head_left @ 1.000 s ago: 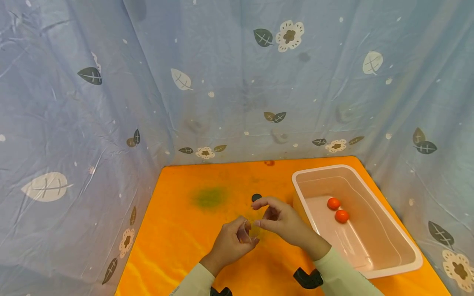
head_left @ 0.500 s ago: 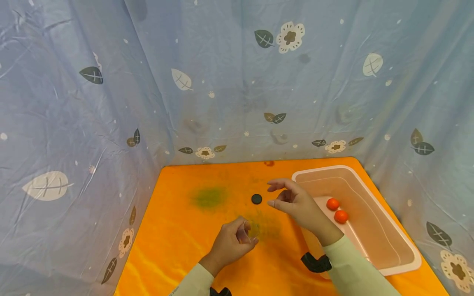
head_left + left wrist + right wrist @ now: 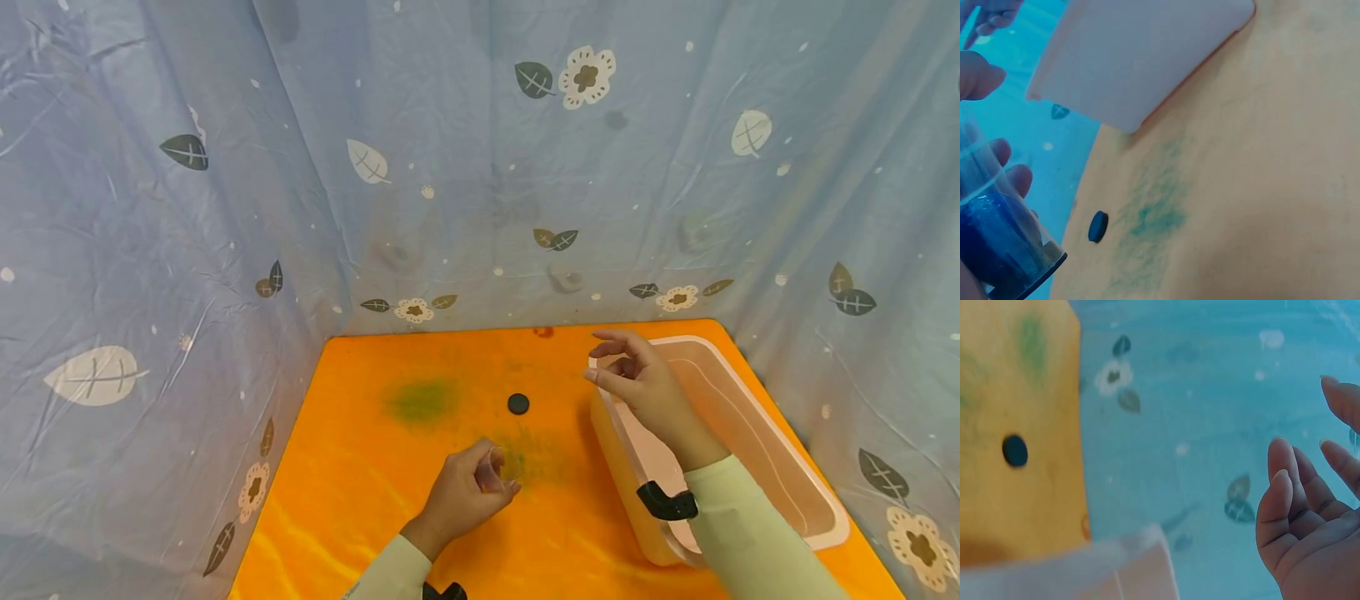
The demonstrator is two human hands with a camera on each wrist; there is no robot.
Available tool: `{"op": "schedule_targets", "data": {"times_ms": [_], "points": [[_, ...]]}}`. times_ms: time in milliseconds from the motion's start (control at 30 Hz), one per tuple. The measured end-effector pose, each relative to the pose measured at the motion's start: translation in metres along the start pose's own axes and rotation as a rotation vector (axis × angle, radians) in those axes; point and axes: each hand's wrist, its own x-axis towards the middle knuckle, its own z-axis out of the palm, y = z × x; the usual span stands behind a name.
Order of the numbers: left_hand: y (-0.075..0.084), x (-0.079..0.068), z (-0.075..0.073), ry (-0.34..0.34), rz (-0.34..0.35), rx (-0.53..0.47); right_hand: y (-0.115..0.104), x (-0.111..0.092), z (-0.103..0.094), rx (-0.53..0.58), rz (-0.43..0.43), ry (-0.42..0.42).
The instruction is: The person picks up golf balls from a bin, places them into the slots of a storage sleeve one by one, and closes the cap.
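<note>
My left hand (image 3: 459, 500) grips a clear see-through cylinder (image 3: 501, 467), like a small cup or jar, with its round rim facing right in the head view. Up close in the left wrist view, the clear cylinder (image 3: 1007, 240) shows dark blue inside and a dark edge at its lower end. My right hand (image 3: 651, 392) is raised over the back left rim of the pale pink plastic tub (image 3: 690, 340). Its fingers are loosely bent with nothing between them, as the right wrist view confirms. A small black disc (image 3: 518, 404) lies flat on the table, beyond the left hand.
The orange tabletop (image 3: 360, 500) carries a green stain (image 3: 423, 402) at back left. A patterned blue curtain (image 3: 480, 167) stands around the back and sides. My right hand and forearm cover much of the tub's inside, hiding the red tomato-like things seen earlier.
My right hand has left the clear cylinder and moved right and back, past the black disc, to over the tub's rim. The left hand keeps its hold almost unmoved.
</note>
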Motion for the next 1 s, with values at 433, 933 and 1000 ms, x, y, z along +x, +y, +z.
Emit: {"op": "schedule_targets", "data": {"times_ms": [433,933,1000], "points": [[-0.002,-0.003,-0.002,0.007,0.003,0.016,0.053,0.012,-0.044,-0.041,0.153,0.147],[-0.006,-0.003,-0.001,0.006,0.031,0.033,0.131,0.020,-0.068,-0.042,0.349,0.256],[-0.006,-0.003,-0.001,0.013,0.029,0.040,0.135,0.019,-0.069,-0.049,0.361,0.266]]}}
